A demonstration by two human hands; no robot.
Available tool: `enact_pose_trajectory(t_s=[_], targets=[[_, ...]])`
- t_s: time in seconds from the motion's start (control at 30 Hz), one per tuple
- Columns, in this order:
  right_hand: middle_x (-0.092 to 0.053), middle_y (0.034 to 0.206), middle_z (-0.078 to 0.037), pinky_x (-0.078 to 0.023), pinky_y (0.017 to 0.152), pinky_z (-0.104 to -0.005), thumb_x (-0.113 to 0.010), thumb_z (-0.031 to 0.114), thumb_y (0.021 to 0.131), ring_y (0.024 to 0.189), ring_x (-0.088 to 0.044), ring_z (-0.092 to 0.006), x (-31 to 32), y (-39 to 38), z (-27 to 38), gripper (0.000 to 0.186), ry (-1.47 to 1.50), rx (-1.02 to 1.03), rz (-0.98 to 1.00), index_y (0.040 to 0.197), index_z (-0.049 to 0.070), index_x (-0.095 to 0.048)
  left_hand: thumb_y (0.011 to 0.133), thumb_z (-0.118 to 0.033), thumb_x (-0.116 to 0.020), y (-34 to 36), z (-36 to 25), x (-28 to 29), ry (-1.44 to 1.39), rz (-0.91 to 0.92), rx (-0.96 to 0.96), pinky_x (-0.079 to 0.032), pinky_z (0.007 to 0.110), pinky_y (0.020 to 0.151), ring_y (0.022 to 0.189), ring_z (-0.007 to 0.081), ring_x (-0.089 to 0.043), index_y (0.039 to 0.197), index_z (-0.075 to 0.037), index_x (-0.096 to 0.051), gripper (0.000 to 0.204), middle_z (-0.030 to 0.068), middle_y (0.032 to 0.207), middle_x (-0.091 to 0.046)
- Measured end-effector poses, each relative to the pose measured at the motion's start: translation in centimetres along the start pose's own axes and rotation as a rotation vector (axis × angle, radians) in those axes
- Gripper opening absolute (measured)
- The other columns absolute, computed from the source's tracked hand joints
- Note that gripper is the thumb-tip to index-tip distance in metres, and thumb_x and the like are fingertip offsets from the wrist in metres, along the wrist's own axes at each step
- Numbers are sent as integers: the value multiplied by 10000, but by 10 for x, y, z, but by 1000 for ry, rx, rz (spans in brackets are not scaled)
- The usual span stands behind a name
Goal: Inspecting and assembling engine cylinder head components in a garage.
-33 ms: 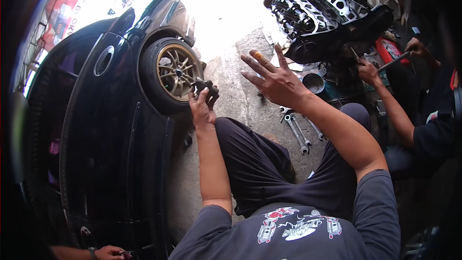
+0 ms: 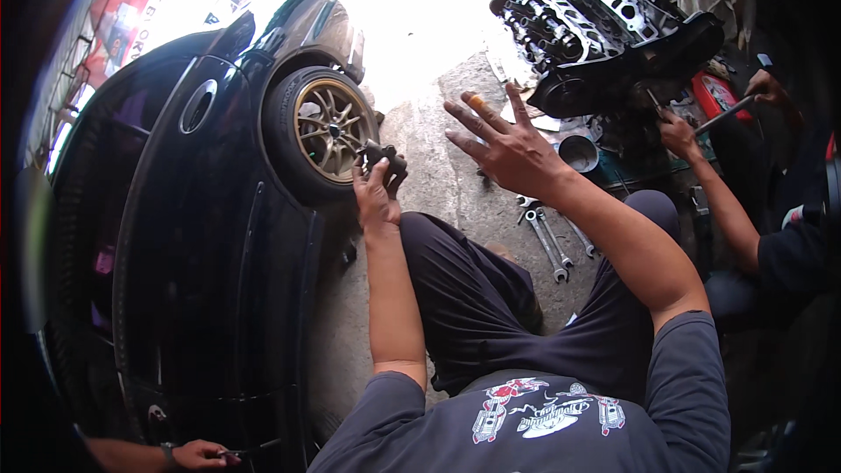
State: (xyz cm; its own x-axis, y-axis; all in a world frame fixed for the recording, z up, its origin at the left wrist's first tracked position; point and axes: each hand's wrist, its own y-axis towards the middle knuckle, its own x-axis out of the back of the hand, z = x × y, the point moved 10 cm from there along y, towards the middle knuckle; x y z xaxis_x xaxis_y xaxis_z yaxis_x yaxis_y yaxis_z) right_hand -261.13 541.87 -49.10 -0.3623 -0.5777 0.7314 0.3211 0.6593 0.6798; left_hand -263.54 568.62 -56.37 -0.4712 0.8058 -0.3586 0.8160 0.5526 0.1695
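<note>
My left hand point(image 2: 375, 195) grips a small dark metal part point(image 2: 392, 164), held up in front of the gold-spoked wheel point(image 2: 334, 127) of a black car. My right hand point(image 2: 517, 149) is raised to the right of it, fingers spread and holding nothing; one finger has an orange band round it. Below my right hand several wrenches point(image 2: 547, 245) lie on the concrete floor point(image 2: 447, 201). Above and right of that hand stands a partly dismantled engine point(image 2: 604, 13) with exposed camshafts, and a round metal container point(image 2: 578, 154) is beneath it.
The black car point(image 2: 206, 289) fills the left side. At right a co-worker point(image 2: 745, 210) grips a long bar point(image 2: 723, 116) under the engine, beside a red container point(image 2: 711, 92). Another person's hand point(image 2: 200, 454) with a thin tool is at lower left. A banner point(image 2: 131, 9) hangs behind the car.
The view has shifted slightly, so car, engine and both my hands appear a little further right in the picture. My grip on the dark part looks the same.
</note>
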Motion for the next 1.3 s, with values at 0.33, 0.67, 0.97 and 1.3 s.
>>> enact_pose_trajectory(t_s=[0.33,0.67,0.97,1.3], targets=[[-363,1563,-87,-119,1184,-659,-602,90,850,1472,-308,-228,21,15,27,354,199,38,-175,1200,108,-654,866,-20,-637,-9,19,-3,17,-108,85,-597,392,664,820,234,-716,1236,-155,-480,423,86,997,-702],[-705,968,-210,-547,833,-431,-561,180,893,923,-706,-318,-37,0,-5,215,328,-226,464,1007,53,-691,805,25,-700,-5,2,-14,89,-45,-37,-552,295,677,793,141,-629,1255,-100,-507,505,39,944,-636],[-697,863,-228,-541,803,-514,-526,408,972,868,-683,-419,-42,-99,-164,363,303,-905,51,877,90,-672,887,4,-640,-9,-1,-24,7,28,-12,-632,341,658,833,245,-721,1286,-92,-471,444,129,1019,-688],[-474,1444,-142,-351,1082,-550,-613,276,916,1321,-461,-344,82,-76,-136,405,-201,-374,-380,1294,132,-597,904,11,-614,-17,-4,-10,-16,46,-12,-626,355,724,932,267,-714,1276,-77,-488,403,136,1068,-681]])
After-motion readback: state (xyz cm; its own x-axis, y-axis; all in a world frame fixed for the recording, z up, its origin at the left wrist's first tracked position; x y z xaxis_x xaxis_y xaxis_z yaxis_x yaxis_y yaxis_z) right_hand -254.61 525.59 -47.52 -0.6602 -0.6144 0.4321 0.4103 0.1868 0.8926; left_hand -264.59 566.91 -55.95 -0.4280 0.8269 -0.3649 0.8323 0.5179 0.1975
